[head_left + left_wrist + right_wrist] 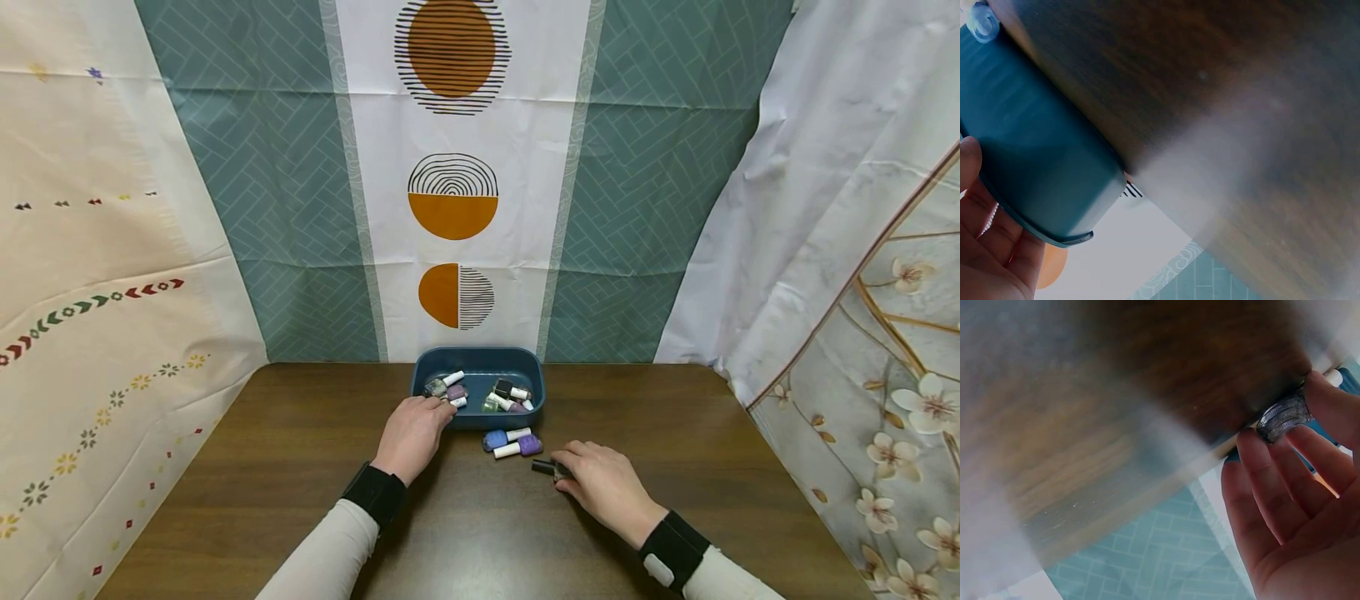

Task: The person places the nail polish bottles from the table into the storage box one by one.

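Observation:
My left hand [412,435] grips the front left rim of a dark blue plastic bin [477,422]; in the left wrist view its thumb lies against the outer wall and its fingers pass behind the rim. Just in front of the bin, a blue nail polish bottle [494,441] and a purple nail polish bottle [531,445] lie on their sides. To their right, my right hand [603,483] pinches a nail polish bottle [1285,419] of dark or clear glass, its black cap [543,467] pointing left. This bottle is low over the table; contact with it cannot be told.
More nail polish bottles lie inside the bin, in a left group [455,390] and a right group [504,404]. The brown wooden table [337,392] runs back to hanging patterned cloths [465,342], with the bin close to them.

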{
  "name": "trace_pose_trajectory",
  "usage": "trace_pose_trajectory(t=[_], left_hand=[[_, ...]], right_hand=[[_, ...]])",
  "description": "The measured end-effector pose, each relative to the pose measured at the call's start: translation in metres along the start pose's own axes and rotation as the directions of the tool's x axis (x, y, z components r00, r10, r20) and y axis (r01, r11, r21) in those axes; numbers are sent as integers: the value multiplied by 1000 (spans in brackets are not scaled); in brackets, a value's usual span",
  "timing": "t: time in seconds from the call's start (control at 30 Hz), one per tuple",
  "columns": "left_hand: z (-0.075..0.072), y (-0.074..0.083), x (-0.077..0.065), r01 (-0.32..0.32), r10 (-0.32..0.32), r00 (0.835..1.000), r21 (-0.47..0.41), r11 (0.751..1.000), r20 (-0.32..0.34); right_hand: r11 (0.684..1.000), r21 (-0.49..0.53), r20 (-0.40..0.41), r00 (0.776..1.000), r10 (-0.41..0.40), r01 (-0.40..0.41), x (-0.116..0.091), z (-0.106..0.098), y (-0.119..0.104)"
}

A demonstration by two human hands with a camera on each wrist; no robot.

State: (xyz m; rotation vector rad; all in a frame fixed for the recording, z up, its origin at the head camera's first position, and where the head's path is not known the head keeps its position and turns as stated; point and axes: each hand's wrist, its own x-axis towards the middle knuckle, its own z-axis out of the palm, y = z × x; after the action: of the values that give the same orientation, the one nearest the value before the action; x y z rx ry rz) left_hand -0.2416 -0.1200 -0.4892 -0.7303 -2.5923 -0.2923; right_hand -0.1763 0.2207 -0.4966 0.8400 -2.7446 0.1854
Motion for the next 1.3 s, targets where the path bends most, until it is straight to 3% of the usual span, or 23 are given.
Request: trace_pose_trajectory(t=[0.7,1.3], left_hand=[[-1,0,-1,10,-10,1000,5,1000,4],[1,-1,-1,1,-1,1000,1,1000,-8]], right_hand=[[999,-16,-133,990,-45,43,17,-17,-5],[999,-6,-137,990,-37,36,40,-33,-8]])
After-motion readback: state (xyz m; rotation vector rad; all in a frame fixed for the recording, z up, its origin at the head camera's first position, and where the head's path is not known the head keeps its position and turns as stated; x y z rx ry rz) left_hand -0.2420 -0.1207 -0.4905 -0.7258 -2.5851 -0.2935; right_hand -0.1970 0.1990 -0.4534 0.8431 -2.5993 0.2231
